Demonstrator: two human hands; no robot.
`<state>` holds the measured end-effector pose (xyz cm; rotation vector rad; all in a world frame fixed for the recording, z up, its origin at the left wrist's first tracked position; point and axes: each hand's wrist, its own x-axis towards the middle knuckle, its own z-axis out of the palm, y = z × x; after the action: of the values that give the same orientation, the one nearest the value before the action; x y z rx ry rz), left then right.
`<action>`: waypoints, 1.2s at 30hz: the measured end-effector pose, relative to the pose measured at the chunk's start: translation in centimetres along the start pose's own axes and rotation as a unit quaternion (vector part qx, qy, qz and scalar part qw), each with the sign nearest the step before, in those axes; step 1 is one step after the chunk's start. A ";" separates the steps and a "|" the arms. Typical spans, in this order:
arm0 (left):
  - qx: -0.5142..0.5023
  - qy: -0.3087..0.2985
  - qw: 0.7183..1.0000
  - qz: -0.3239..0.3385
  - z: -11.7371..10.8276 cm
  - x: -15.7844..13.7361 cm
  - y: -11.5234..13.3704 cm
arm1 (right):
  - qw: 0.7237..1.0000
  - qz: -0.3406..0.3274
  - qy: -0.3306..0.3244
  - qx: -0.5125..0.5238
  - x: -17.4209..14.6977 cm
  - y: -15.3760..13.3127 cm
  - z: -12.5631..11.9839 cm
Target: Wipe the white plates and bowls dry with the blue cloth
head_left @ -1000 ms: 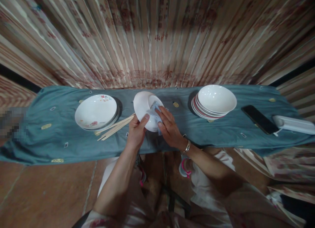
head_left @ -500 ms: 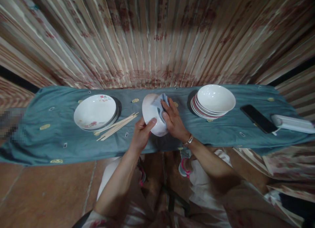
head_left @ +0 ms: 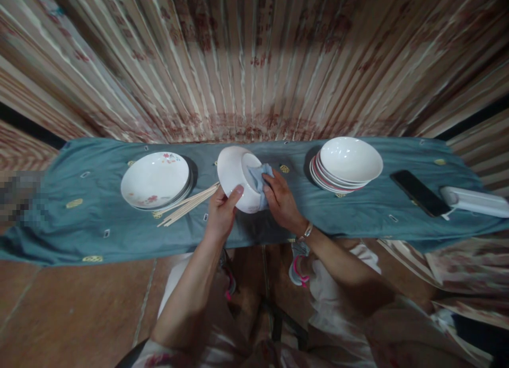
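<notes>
A white bowl is held tilted above the middle of the table, its underside and foot ring facing up and to the right. My left hand grips its near left rim, thumb on the outer wall and fingers hidden underneath. In my right hand is a light blue cloth, bunched and pressed against the bowl's base and right side. Close to my left hand lie several wooden chopsticks, partly behind it.
A stack of floral plates stands left on the teal tablecloth. To the right are stacked white bowls, a black phone and a white device. A pleated curtain hangs behind the table.
The bowl has shifted left and turned, so its foot ring now shows. My left hand moved left with it. The cloth has slid lower, across the base to the bowl's right side.
</notes>
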<state>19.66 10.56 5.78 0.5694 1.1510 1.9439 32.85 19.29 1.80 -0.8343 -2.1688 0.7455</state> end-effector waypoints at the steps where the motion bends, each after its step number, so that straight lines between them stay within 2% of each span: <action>1: -0.002 0.004 1.000 -0.001 0.0 0.1 0.0 | 1.000 -0.010 0.003 -0.001 -0.1 -0.1 0.1; 8: -0.008 0.042 0.999 0.006 -0.3 0.6 -0.1 | 0.997 -0.079 0.005 0.003 -0.9 -1.2 0.2; 20: 0.017 -0.013 1.000 0.008 -0.1 0.2 -0.6 | 0.992 -0.123 -0.009 0.002 -0.9 -2.5 -0.2; 26: 0.030 -0.025 0.999 -0.022 -0.1 -0.2 -1.2 | 0.995 -0.100 -0.011 0.000 0.0 -1.9 -0.3; 36: 0.039 -0.060 0.997 -0.028 -0.1 -0.6 -1.7 | 0.998 -0.044 -0.034 -0.031 1.3 -0.6 -1.0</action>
<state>20.62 10.50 4.23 0.6796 1.1592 1.7981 32.68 20.15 3.30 -0.7478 -2.2841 0.6744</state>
